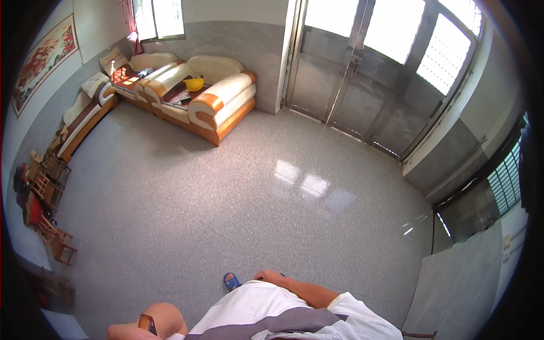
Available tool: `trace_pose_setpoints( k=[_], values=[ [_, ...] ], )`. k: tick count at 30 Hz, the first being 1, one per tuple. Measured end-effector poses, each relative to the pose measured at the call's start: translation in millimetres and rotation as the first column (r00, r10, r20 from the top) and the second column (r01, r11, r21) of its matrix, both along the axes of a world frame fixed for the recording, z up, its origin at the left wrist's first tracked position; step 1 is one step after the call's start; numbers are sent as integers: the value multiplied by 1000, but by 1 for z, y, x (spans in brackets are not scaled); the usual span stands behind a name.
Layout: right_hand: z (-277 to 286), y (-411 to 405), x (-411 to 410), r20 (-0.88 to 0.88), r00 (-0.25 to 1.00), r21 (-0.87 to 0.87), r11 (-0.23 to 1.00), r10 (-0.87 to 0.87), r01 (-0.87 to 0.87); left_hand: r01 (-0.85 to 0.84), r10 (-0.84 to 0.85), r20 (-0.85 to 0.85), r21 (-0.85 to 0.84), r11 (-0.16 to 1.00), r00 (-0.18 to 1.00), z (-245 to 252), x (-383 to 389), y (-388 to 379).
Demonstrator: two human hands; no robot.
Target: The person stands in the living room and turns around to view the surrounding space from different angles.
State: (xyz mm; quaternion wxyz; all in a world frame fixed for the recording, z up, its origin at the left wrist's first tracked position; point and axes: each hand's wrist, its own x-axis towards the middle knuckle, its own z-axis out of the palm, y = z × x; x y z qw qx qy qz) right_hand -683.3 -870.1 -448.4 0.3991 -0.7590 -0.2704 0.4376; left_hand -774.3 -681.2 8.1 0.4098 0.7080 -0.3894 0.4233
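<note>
My right hand [268, 275] rests at the front of my white and grey shirt [250, 304], its fingers turned down and mostly hidden. Whether it holds anything cannot be told. At the bottom left my left arm is bent, and the part of my left hand [121, 331] in view is cut off by the lower edge. A dark-framed object with a shiny face [146, 324], perhaps a watch, lies against that arm. Below my right hand a blue slipper [231, 281] is on one foot; only a sliver of the other shows. Speckled grey floor [204, 212] stretches before me.
Cream armchairs with wooden trim [221, 100] stand ahead left, one bearing a yellow helmet [194, 84]. Wooden chairs [51, 182] line the left wall near a long sofa [83, 123]. Closed metal doors [361, 93] are ahead right. A grey panel [457, 276] stands at right.
</note>
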Motion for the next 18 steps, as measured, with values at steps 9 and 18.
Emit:
trace_pose_setpoints(
  k=[9, 18],
  values=[
    [15, 0, -3, 82, 990, -62, 992, 113, -108, 52, -52, 45, -7, 999, 998, -3, 3, 4],
    [9, -3, -7, -646, 763, 194, 964, -14, 182, 68, -52, 101, -162, 984, 994, -9, 5, -9]
  ],
)
